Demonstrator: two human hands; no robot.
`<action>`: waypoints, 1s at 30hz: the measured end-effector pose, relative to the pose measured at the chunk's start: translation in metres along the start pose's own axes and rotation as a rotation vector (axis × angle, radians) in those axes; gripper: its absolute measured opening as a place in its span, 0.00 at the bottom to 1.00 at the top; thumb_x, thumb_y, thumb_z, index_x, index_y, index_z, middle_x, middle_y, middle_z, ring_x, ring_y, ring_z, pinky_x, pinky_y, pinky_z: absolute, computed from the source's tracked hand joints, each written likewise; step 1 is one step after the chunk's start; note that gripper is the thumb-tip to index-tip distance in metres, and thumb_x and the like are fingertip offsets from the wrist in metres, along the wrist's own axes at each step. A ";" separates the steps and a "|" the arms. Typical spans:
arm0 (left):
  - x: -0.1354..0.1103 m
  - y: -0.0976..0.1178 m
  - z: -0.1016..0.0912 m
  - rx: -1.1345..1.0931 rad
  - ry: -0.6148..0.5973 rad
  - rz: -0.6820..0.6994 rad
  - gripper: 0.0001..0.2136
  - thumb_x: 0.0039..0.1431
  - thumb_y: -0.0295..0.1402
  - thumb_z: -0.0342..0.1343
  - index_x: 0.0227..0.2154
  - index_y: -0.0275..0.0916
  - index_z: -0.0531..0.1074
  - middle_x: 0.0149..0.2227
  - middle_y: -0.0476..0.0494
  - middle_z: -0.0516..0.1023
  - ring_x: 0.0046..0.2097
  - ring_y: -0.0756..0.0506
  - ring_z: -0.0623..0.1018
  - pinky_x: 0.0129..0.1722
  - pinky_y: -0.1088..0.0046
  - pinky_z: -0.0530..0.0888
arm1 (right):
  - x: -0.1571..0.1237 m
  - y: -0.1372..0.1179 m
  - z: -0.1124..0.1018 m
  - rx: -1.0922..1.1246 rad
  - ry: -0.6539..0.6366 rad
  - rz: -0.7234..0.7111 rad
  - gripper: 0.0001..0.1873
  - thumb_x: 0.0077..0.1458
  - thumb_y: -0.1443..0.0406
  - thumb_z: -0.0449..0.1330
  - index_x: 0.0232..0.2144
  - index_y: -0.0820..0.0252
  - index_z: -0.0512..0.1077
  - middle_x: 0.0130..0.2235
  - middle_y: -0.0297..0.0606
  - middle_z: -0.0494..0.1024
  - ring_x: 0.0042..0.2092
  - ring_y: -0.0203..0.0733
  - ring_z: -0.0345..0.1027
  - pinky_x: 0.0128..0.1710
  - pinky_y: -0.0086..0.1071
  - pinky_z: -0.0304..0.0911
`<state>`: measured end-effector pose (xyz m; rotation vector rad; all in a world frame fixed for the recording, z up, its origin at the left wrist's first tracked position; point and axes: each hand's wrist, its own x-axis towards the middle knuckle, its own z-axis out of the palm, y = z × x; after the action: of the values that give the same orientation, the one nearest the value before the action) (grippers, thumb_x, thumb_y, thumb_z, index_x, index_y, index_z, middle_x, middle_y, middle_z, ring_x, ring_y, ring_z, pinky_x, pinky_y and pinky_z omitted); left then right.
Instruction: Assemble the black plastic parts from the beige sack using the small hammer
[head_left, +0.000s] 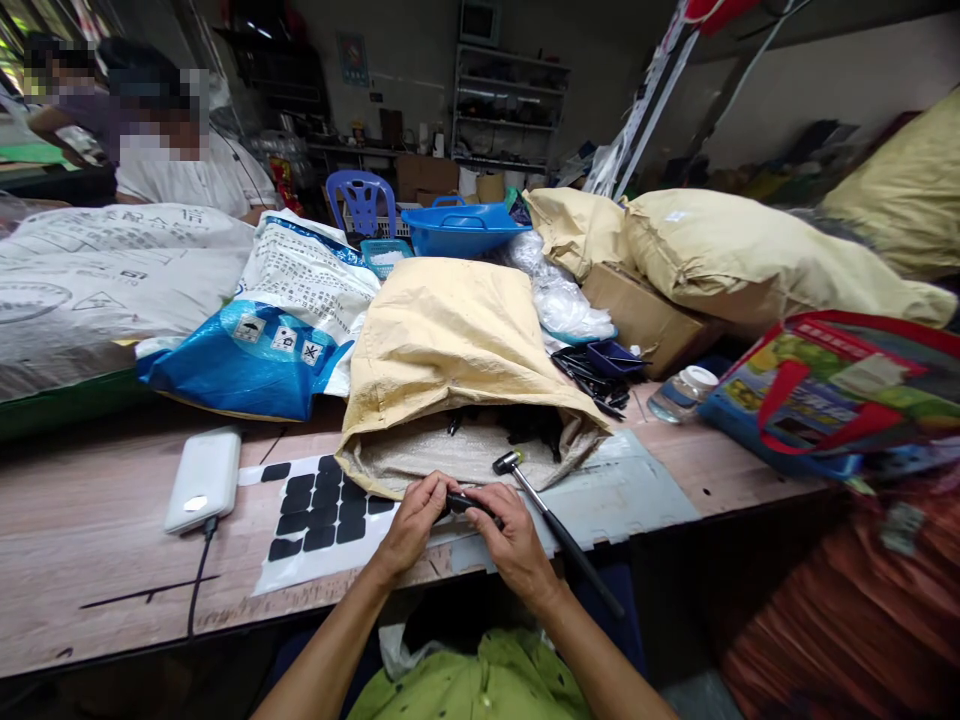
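Observation:
Between my left hand (414,522) and my right hand (510,530) is a small black elongated part (459,503). Fingers of both hands are closed on it, above the table's front edge; its exact kind is hard to tell. Just beyond lies a beige sack (450,330), its mouth open towards me, with dark pieces inside. A hammer (551,520) with a metal head and black handle rests right of my right hand, head at the sack's mouth. Left of my left hand is a white sheet (270,578) bearing several black rounded-square stickers (325,497).
A white power bank (202,480) with a cable lies left. Beyond are a blue-and-white sack (277,320), black parts (596,380), a lidded jar (682,393), a cardboard box (645,320) and a colourful bag (840,390). Two people (135,130) are at the far left.

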<state>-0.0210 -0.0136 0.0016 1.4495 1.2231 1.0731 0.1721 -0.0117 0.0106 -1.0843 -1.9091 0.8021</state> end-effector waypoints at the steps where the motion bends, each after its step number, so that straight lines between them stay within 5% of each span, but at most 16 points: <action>1: 0.000 0.000 -0.001 -0.050 0.009 -0.008 0.23 0.71 0.51 0.45 0.41 0.39 0.77 0.36 0.44 0.77 0.40 0.44 0.73 0.43 0.70 0.69 | 0.000 0.000 0.001 0.009 0.007 0.000 0.14 0.66 0.63 0.59 0.52 0.51 0.78 0.45 0.38 0.80 0.48 0.46 0.70 0.49 0.39 0.63; 6: -0.003 -0.007 -0.005 -0.234 -0.013 -0.017 0.21 0.66 0.49 0.55 0.50 0.38 0.77 0.47 0.39 0.79 0.49 0.40 0.75 0.51 0.66 0.70 | 0.003 -0.001 0.005 0.019 0.077 0.013 0.12 0.66 0.64 0.59 0.49 0.51 0.79 0.44 0.39 0.80 0.47 0.46 0.71 0.49 0.40 0.64; 11: -0.002 -0.014 -0.001 -0.169 -0.002 -0.001 0.23 0.59 0.42 0.64 0.55 0.41 0.75 0.55 0.38 0.77 0.52 0.39 0.75 0.55 0.63 0.70 | 0.004 -0.005 0.008 0.043 0.099 0.043 0.12 0.66 0.64 0.59 0.49 0.51 0.79 0.45 0.39 0.81 0.48 0.46 0.72 0.50 0.41 0.66; 17: 0.001 -0.002 -0.001 -0.180 -0.028 0.017 0.15 0.61 0.41 0.63 0.47 0.39 0.78 0.46 0.41 0.79 0.51 0.41 0.76 0.55 0.65 0.69 | 0.001 -0.013 0.010 0.079 0.057 0.052 0.15 0.66 0.66 0.58 0.52 0.53 0.77 0.51 0.40 0.80 0.53 0.46 0.72 0.55 0.41 0.66; 26: -0.020 0.027 0.014 -0.182 -0.033 -0.035 0.10 0.62 0.39 0.60 0.42 0.39 0.75 0.40 0.45 0.80 0.43 0.44 0.77 0.46 0.70 0.71 | 0.002 -0.045 -0.022 -0.043 0.054 -0.012 0.16 0.59 0.66 0.63 0.50 0.57 0.74 0.45 0.41 0.76 0.46 0.45 0.70 0.46 0.37 0.66; 30: -0.028 0.030 0.028 -0.139 -0.028 -0.023 0.12 0.63 0.35 0.57 0.46 0.40 0.76 0.47 0.43 0.81 0.50 0.42 0.77 0.53 0.68 0.70 | 0.004 -0.057 -0.023 -0.062 0.034 0.009 0.11 0.55 0.70 0.65 0.42 0.56 0.76 0.39 0.37 0.75 0.44 0.44 0.68 0.45 0.36 0.63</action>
<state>0.0079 -0.0466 0.0242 1.3375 1.1208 1.0971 0.1685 -0.0297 0.0692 -1.1382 -1.9126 0.7291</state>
